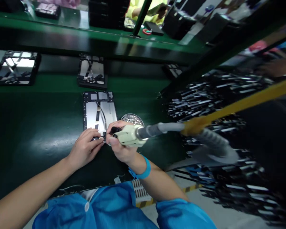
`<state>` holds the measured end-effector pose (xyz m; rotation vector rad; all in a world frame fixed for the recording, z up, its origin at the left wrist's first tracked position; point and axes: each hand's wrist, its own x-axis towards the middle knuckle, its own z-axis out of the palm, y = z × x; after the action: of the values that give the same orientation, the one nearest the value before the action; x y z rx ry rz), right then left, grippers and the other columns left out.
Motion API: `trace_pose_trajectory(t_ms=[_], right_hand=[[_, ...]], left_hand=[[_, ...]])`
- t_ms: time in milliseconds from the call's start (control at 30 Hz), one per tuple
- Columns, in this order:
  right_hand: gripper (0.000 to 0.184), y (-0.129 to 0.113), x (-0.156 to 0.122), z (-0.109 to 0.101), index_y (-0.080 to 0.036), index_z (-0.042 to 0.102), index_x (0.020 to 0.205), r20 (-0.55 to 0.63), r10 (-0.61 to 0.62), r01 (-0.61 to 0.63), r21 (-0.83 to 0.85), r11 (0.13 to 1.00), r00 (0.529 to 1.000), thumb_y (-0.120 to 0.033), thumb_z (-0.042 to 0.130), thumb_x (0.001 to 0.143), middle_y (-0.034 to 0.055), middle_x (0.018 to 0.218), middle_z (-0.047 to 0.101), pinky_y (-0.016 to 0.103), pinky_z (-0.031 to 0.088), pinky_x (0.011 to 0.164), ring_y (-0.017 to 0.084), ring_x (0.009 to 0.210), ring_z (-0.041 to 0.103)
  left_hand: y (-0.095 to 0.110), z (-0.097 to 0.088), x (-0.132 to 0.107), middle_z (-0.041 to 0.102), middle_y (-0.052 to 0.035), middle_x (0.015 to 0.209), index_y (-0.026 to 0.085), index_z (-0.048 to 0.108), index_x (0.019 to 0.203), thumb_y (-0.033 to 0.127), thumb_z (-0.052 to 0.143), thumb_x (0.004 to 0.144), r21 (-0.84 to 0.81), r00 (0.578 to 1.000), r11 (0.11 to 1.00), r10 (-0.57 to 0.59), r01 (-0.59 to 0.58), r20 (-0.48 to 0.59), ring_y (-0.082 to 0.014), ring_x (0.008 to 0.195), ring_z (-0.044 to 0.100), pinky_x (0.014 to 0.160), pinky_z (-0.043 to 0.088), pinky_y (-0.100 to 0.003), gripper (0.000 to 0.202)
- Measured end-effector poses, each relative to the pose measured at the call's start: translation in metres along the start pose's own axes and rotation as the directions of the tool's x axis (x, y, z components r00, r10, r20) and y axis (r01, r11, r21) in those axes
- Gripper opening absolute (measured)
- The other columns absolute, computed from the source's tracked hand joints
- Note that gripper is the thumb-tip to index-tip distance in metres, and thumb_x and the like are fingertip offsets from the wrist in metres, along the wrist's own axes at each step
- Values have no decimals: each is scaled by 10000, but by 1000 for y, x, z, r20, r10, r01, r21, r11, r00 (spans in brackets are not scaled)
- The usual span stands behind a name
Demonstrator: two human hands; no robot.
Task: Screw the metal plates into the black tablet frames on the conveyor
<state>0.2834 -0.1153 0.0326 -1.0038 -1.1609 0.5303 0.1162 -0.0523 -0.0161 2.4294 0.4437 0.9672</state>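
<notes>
An opened tablet chassis lies on the green belt in front of me, its inner boards and cables showing. My left hand rests on its near edge with fingers curled and pinched against it. My right hand is wrapped round a cream-coloured electric screwdriver, whose tip points at the chassis's near right corner. A grey hose and a yellow cord run from the tool off to the right. A blue strap circles my right wrist.
A round dish of small screws sits just right of the chassis. Two more open chassis lie farther up the belt. Stacks of dark parts fill the right side. Another person in yellow works across the line.
</notes>
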Motion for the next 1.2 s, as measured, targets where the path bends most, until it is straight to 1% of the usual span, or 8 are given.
trace_pose_trajectory(t_ms=[100, 167, 267, 333, 467, 667, 900, 1200], right_hand=[[324, -3, 8, -7, -261, 607, 1142, -8, -9, 10, 44, 999, 1000, -393, 747, 882, 28, 960, 693, 301, 592, 571, 131, 623, 659], [301, -4, 19, -19, -262, 593, 1130, -119, -34, 42, 64, 997, 992, -410, 720, 899, 22, 978, 692, 269, 554, 497, 107, 551, 639], [316, 0, 36, -40, -257, 580, 1085, -334, -71, 68, -20, 998, 940, -421, 746, 871, -5, 925, 681, 254, 524, 454, 94, 493, 617], [305, 8, 42, -51, -245, 586, 1054, -385, -68, 40, -81, 996, 920, -398, 764, 858, -15, 894, 680, 258, 530, 465, 90, 482, 608], [270, 20, 39, -57, -232, 596, 1055, -343, -19, -19, -107, 994, 939, -359, 751, 874, -8, 912, 693, 269, 542, 492, 94, 501, 612], [247, 21, 31, -52, -225, 619, 1039, -309, 13, -47, -103, 994, 951, -337, 755, 866, -7, 883, 701, 264, 544, 502, 102, 520, 623], [239, 21, 33, -51, -236, 645, 1050, -319, 5, -13, -24, 1000, 948, -245, 773, 848, -25, 834, 701, 244, 528, 474, 101, 503, 625], [238, 23, 34, -55, -216, 635, 1041, -330, -15, -9, -71, 997, 944, -244, 773, 850, -10, 883, 695, 256, 541, 501, 105, 519, 642]], left_hand=[[-1, -1, -2, 692, -116, 1156, 207, 694, 1162, 124, 671, 946, 16, 1000, 1000, -5, 4, 14, -283, 1182, 645, 997, 562, -493, 233], [-1, -1, -2, 692, -113, 1154, 205, 692, 1187, 146, 687, 945, 29, 999, 1000, -9, 8, 40, -286, 1181, 643, 991, 563, -494, 249], [-1, -1, -3, 701, -107, 1164, 209, 692, 1201, 169, 687, 954, 56, 997, 998, -14, 10, 72, -290, 1189, 643, 998, 559, -511, 250], [-1, 0, -3, 711, -99, 1163, 217, 696, 1201, 168, 674, 962, 65, 997, 998, -16, 11, 79, -290, 1188, 650, 1009, 556, -524, 245], [-1, 0, -3, 722, -95, 1155, 226, 702, 1207, 171, 668, 963, 67, 997, 998, -17, 12, 79, -296, 1185, 663, 1018, 554, -542, 252], [0, -2, -2, 717, -95, 1163, 216, 697, 1204, 163, 670, 964, 60, 996, 998, -16, 11, 83, -294, 1187, 658, 1013, 553, -537, 247], [-2, -1, -4, 709, -96, 1164, 215, 683, 1206, 162, 675, 965, 61, 996, 998, -10, 5, 89, -291, 1188, 652, 1020, 544, -533, 247], [0, 2, -1, 711, -98, 1158, 216, 673, 1220, 164, 658, 971, 35, 997, 999, -27, 25, 69, -279, 1169, 651, 1023, 535, -516, 255]])
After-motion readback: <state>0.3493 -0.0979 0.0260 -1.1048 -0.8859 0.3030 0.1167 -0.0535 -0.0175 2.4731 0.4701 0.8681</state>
